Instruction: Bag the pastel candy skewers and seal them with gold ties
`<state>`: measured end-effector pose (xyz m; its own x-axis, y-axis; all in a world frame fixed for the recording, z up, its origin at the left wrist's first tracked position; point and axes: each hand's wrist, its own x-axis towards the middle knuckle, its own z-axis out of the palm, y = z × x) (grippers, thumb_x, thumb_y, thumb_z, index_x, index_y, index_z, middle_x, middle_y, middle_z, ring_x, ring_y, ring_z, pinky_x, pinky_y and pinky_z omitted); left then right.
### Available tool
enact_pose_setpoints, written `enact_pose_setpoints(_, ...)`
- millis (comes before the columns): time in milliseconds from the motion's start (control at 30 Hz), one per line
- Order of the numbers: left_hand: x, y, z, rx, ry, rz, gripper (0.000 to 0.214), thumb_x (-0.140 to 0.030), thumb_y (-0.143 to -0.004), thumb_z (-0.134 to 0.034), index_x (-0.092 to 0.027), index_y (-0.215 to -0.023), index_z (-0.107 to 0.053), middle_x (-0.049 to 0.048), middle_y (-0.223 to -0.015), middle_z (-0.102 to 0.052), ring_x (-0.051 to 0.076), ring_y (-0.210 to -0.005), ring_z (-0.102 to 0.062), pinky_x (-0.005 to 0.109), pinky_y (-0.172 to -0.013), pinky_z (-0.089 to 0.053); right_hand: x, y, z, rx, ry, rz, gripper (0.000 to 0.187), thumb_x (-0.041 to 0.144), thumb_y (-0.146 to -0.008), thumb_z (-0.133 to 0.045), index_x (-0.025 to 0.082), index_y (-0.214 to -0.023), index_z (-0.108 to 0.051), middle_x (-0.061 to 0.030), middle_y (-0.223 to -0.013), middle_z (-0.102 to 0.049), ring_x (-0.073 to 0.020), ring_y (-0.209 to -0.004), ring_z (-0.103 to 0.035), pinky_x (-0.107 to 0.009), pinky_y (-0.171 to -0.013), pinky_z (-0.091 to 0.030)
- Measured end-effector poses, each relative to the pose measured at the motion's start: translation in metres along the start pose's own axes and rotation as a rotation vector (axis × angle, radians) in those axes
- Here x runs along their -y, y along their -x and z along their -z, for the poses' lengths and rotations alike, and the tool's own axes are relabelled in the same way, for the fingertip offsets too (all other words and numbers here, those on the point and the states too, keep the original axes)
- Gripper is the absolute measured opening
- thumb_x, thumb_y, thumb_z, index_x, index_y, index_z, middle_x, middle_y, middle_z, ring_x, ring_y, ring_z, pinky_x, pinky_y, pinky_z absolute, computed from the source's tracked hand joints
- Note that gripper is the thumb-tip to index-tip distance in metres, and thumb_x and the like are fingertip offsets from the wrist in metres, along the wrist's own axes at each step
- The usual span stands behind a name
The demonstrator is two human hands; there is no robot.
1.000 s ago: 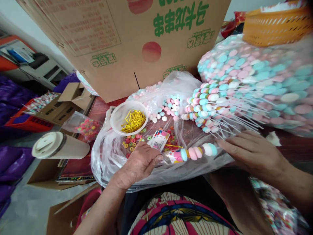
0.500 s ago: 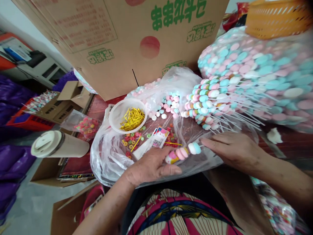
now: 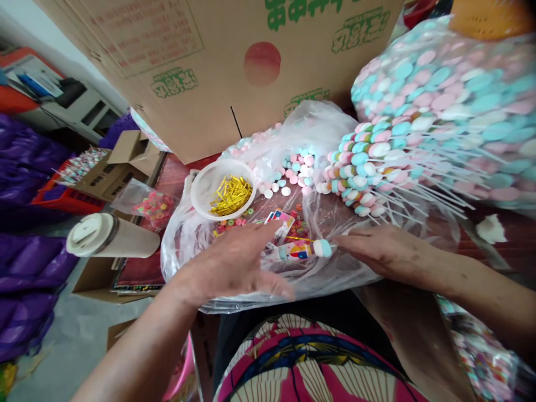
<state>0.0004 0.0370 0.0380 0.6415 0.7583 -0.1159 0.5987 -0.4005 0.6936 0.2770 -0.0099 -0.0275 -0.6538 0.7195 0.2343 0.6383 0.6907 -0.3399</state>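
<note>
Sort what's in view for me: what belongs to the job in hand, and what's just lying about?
Seems part of the job:
wrapped candy stick, at the right hand
printed wrappers
gold ties in the bowl
candy rings
loose candies
piled candy sticks

Probably just lying about:
lidded cup
orange basket
paper scrap

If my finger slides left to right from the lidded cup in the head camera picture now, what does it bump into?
Lidded cup → left hand → blue-and-white candy tip → right hand → crumpled white scrap.
</note>
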Motion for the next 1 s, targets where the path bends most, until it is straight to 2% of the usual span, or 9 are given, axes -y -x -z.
enact_pose_setpoints(100,0.012,0.012,0.003,0.206,-0.121,0.125,0.044,-0.035,-0.062,-0.078,-0.021,-0.102,-0.065,0.0024,-0.077,-0.068,0.024,-0.075,-0.064,0.027,-0.065,-0.046,0.002,0.003,0.000,-0.068,-0.007,0.029,0.033,0.012,-0.089,-0.038,0.020,-0.107,-0.063,-0.0039,-0.080,-0.068,-0.0155,-0.069,-0.063,-0.026,-0.060,-0.044)
enact_pose_setpoints(233,0.017,0.004,-0.011,0.512,0.211,0.182,0.024,-0.027,-0.070,-0.071,-0.022,-0.093,-0.067,-0.0040,-0.075,-0.065,0.015,-0.067,-0.059,0.021,-0.060,-0.043,0.013,-0.003,0.010,-0.049,0.233,0.159,0.033,0.008,-0.087,-0.038,0.018,-0.109,-0.061,-0.0033,-0.074,-0.065,-0.0170,-0.065,-0.058,-0.030,-0.061,-0.042)
enact_pose_setpoints(300,0.014,-0.004,-0.016,0.565,0.347,0.131,0.027,-0.027,-0.067,-0.073,-0.021,-0.092,-0.067,-0.0057,-0.078,-0.064,0.014,-0.071,-0.056,0.020,-0.064,-0.043,0.019,-0.008,0.014,-0.056,0.334,0.236,0.031,0.009,-0.088,-0.038,0.016,-0.109,-0.060,-0.0038,-0.075,-0.065,-0.0179,-0.065,-0.056,-0.032,-0.064,-0.041)
enact_pose_setpoints(467,0.007,-0.011,-0.020,0.582,0.456,0.106,0.030,-0.031,-0.064,-0.076,-0.016,-0.087,-0.064,-0.0064,-0.071,-0.054,0.010,-0.067,-0.047,0.019,-0.064,-0.040,0.025,-0.019,0.024,-0.093,0.296,0.238,0.030,0.007,-0.088,-0.036,0.015,-0.105,-0.060,-0.0049,-0.076,-0.063,-0.0175,-0.069,-0.055,-0.031,-0.066,-0.040)
enact_pose_setpoints(600,0.008,-0.009,-0.024,0.480,0.439,0.190,0.033,-0.035,-0.066,-0.075,-0.015,-0.089,-0.062,-0.0051,-0.070,-0.054,0.011,-0.065,-0.048,0.020,-0.060,-0.040,0.026,-0.022,0.028,-0.085,0.252,0.150,0.025,0.005,-0.084,-0.040,0.015,-0.088,-0.063,-0.0073,-0.075,-0.061,-0.0192,-0.071,-0.052,-0.032,-0.067,-0.039)
enact_pose_setpoints(767,0.001,-0.014,-0.048,0.296,0.077,0.170,0.030,-0.035,-0.072,-0.069,-0.016,-0.095,-0.065,0.0025,-0.085,-0.066,0.020,-0.082,-0.058,0.030,-0.076,-0.045,0.038,-0.034,0.003,-0.032,0.135,0.098,0.020,0.006,-0.080,-0.045,0.015,-0.078,-0.062,-0.0064,-0.073,-0.061,-0.0190,-0.070,-0.052,-0.031,-0.066,-0.035)
enact_pose_setpoints(833,-0.001,-0.015,-0.053,0.262,-0.025,0.187,0.039,-0.036,-0.072,-0.069,-0.015,-0.104,-0.063,0.0065,-0.094,-0.068,0.024,-0.088,-0.060,0.035,-0.080,-0.045,0.038,-0.038,-0.006,-0.021,0.107,0.101,0.018,0.006,-0.079,-0.046,0.014,-0.078,-0.061,-0.0068,-0.074,-0.062,-0.0189,-0.071,-0.052,-0.031,-0.067,-0.035)
enact_pose_setpoints(933,0.005,-0.009,-0.043,0.263,0.036,0.179,0.056,-0.039,-0.068,-0.073,-0.016,-0.116,-0.056,0.0076,-0.102,-0.066,0.025,-0.092,-0.059,0.034,-0.080,-0.046,0.029,-0.038,-0.002,-0.007,0.087,0.099,0.019,0.008,-0.083,-0.043,0.015,-0.076,-0.060,-0.0068,-0.073,-0.060,-0.0182,-0.071,-0.051,-0.030,-0.067,-0.035)
enact_pose_setpoints(1000,0.010,-0.002,-0.028,0.334,0.100,0.149,0.051,-0.037,-0.068,-0.074,-0.018,-0.112,-0.059,0.0042,-0.101,-0.066,0.022,-0.090,-0.059,0.031,-0.078,-0.046,0.022,-0.035,0.007,-0.020,0.104,0.088,0.022,0.008,-0.085,-0.041,0.015,-0.075,-0.060,-0.0069,-0.072,-0.059,-0.0181,-0.071,-0.050,-0.030,-0.066,-0.035)
